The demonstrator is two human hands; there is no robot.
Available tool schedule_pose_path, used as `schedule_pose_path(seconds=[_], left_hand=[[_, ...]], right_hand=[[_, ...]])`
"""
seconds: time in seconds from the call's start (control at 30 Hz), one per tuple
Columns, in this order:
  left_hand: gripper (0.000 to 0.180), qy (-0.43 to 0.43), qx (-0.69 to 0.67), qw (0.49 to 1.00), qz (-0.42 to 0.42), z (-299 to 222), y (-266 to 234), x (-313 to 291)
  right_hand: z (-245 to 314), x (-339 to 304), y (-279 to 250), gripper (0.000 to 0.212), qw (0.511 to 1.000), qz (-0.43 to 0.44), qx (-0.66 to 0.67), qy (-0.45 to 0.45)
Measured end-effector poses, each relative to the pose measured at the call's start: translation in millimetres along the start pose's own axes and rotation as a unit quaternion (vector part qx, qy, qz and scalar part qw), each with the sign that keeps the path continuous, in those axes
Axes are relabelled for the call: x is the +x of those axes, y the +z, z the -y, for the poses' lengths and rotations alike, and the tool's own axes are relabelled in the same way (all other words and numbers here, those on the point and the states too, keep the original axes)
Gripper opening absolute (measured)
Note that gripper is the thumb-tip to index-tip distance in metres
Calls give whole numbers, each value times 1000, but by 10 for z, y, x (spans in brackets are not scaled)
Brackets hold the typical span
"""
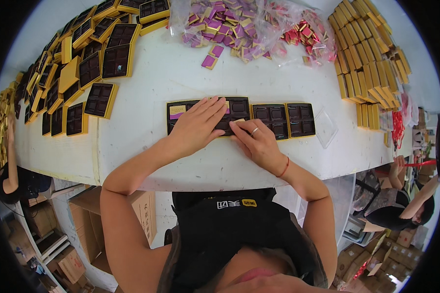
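Note:
A row of gold boxes with dark compartment trays lies on the white table; the two on the right are a tray box [270,117] and an end box [301,120]. My left hand [193,129] lies flat with fingers stretched out over the left boxes, hiding much of them. Beside its fingers shows a purple-and-gold wrapped square [177,112] in a compartment. My right hand [264,146] has its fingers curled at the tray near the middle. A small gold-coloured piece [238,120] shows at its fingertips, partly covered.
Many open gold boxes [90,68] are heaped at the left. Bags of purple [225,24] and red wrapped squares [303,34] sit at the back. Stacked gold boxes [366,63] stand at the right, with a clear plastic lid [325,128] nearer. Other people work at both sides.

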State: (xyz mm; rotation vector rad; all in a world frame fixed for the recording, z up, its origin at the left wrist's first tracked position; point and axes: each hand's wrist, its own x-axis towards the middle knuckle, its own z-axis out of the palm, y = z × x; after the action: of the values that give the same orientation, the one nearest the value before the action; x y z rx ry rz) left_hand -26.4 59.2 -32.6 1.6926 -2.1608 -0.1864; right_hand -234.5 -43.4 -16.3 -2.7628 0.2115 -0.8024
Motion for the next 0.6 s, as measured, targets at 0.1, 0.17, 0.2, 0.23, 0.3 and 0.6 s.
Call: schedule_pose_path(seconds=[0.1,0.17,0.2,0.23,0.3,0.6], left_hand=[[58,-2,49,999,9,-19,28,-1],[57,1,75,997,18,-28,30,-1],[56,1,80,997,20,-30,28,-1],[56,3,84,996,17,-36,25,-2],[55,1,83,996,27,-43,11,0],[55,-2,103,993,50,-88,-56,25]], right_hand=[[122,-100,-77,65,997,70,-12,28],[155,-148,-109,65,993,97,-54,27],[159,-169,-110,64,992,106,-54,32],[170,-189,-92,63,992,107,-56,40],[152,-214,-50,63,992,97,-66,41],[76,-156,94,65,995,90,-32,31]])
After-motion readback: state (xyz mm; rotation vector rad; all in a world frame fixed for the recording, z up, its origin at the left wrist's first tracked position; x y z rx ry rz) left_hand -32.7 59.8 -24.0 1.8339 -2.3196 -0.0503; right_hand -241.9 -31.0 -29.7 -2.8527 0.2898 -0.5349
